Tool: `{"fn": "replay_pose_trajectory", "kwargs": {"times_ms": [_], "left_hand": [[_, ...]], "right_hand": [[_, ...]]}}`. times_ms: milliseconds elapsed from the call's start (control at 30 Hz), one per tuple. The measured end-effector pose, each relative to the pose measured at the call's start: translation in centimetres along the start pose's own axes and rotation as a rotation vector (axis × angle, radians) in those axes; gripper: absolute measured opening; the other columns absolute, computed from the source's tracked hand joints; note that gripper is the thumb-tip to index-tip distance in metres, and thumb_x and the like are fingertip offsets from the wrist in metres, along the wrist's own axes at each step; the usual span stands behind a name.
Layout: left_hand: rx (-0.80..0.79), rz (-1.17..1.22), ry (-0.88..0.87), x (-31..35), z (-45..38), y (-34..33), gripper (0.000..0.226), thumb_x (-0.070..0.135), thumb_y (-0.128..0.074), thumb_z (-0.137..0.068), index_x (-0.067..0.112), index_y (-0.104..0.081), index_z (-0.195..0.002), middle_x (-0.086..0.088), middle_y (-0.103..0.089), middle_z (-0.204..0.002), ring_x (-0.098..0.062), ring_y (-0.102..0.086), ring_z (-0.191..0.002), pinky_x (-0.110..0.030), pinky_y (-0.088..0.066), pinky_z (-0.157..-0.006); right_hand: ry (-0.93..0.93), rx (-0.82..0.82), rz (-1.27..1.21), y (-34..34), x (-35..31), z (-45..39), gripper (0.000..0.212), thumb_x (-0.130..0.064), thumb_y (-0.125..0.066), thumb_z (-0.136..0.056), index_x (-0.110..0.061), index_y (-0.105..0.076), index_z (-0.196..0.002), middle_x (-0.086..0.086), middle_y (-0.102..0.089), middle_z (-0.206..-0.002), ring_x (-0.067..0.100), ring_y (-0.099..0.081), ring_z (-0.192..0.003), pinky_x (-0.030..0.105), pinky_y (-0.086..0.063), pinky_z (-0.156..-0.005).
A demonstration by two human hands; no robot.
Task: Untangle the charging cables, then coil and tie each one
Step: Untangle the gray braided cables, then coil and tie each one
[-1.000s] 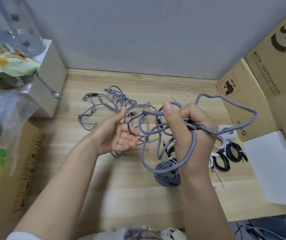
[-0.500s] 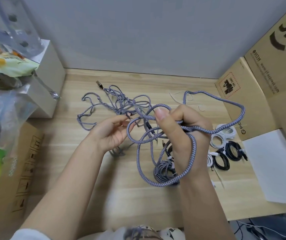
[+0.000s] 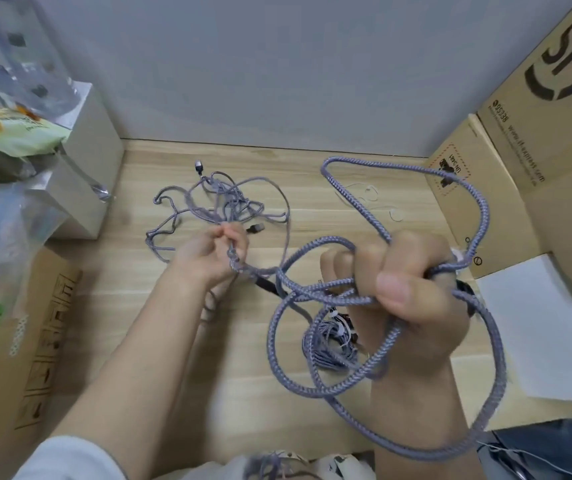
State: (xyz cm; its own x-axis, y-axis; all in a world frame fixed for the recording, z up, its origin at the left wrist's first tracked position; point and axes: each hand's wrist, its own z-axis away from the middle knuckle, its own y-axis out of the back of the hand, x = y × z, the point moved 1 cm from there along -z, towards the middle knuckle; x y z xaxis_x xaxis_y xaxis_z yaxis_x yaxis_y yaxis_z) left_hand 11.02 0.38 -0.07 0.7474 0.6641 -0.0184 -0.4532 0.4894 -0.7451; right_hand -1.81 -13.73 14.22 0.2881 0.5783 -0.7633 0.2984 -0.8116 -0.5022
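Cables spread across the surface point(image 3: 312, 161) between boxes on either side.

We see the tangled cables point(image 3: 222, 202) lying at the back left, a tied coil point(image 3: 329, 344) nearer us in the middle, cardboard boxes point(image 3: 506, 188) standing along the right, and, at the left edge, what seems a bag point(image 3: 4, 140) atop a box point(image 3: 97, 150).
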Motion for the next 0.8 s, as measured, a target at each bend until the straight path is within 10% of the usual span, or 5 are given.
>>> {"fn": "replay_pose_trajectory", "kwargs": {"times_ms": [100, 333, 467, 800], "left_hand": [[-0.012, 0.165, -0.139, 0.9, 0.8, -1.1, 0.021, 0.001, -0.046, -0.085, 0.004, -0.051, -0.065, 0.001, -0.048, -0.051, -0.007, -0.047, -0.042, -0.016, -0.041, -0.036], [-0.221, -0.451, -0.482, -1.0, 3.7, -3.4, 0.022, 0.012, -0.028, -0.102, 0.021, -0.046, -0.093, 0.004, -0.073, -0.079, -0.008, -0.071, -0.074, -0.021, -0.056, -0.065], [-0.427, -0.610, -0.409, -4.2, 5.6, -5.1, 0.011, 0.011, -0.038, -0.092, 0.017, -0.046, -0.088, -0.010, -0.071, -0.104, -0.021, -0.066, -0.103, -0.031, -0.052, -0.092], [-0.472, -0.604, -0.294, -5.7, 6.7, -5.9, 0.015, 0.023, -0.042, -0.086, 0.012, -0.048, -0.078, -0.015, -0.067, -0.113, -0.022, -0.066, -0.101, -0.033, -0.053, -0.078]], "right_hand": [[-0.038, 0.076, 0.023, 0.9, -0.6, 0.1, 0.043, -0.017, -0.073, -0.066, -0.017, -0.032, -0.052, -0.001, -0.017, -0.044, 0.014, -0.015, -0.045, 0.026, -0.016, -0.050], [-0.418, 0.357, 0.810, 3.4, 3.0, -0.5, 0.028, -0.008, -0.063, -0.065, -0.021, -0.043, -0.050, -0.011, -0.038, -0.047, 0.006, -0.034, -0.048, 0.021, -0.028, -0.048], [-0.531, 0.440, 0.959, 3.2, 6.6, -0.3, 0.024, -0.035, -0.068, -0.073, -0.028, -0.049, -0.059, -0.013, -0.049, -0.050, 0.011, -0.046, -0.055, 0.031, -0.038, -0.060], [-0.477, 0.474, 1.111, 3.3, 6.6, -0.2, 0.029, -0.043, -0.062, -0.086, -0.018, -0.056, -0.072, -0.008, -0.043, -0.046, 0.014, -0.041, -0.051, 0.032, -0.031, -0.055]]}}
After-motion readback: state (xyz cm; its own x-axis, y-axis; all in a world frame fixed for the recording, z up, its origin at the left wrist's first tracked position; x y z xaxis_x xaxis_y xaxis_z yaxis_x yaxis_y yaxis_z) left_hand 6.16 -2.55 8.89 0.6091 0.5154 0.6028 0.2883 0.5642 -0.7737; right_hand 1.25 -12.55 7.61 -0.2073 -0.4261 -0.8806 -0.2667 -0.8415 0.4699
